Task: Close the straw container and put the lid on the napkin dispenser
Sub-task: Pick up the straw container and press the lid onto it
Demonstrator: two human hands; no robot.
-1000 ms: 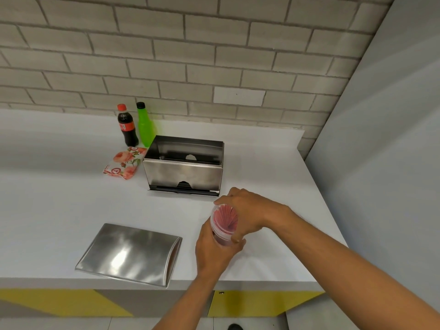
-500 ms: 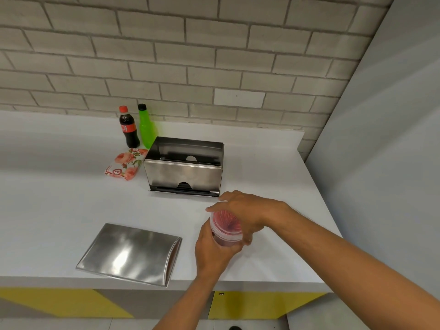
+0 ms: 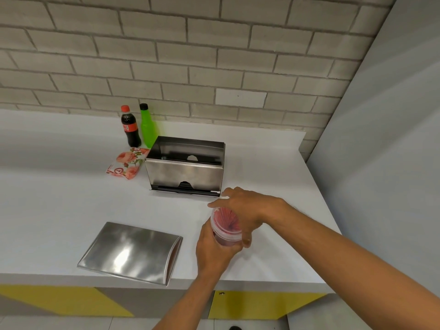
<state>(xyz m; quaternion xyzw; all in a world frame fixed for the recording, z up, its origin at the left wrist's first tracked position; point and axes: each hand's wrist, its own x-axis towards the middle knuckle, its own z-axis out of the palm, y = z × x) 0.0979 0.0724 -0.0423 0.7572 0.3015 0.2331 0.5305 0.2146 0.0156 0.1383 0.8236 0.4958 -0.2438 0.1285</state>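
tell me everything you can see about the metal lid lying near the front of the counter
The metal lid is a brushed, shiny steel sheet, roughly rectangular, with its right edge folded down into a lip. It lies flat on the white counter near the front edge, slightly skewed, apart from the open napkin dispenser behind it. Neither hand touches it; nothing rests on it.

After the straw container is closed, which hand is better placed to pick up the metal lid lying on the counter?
Probably the left hand. It holds the straw container right beside the metal lid, which lies to its left. The right hand sits farther away and would need to cross over.
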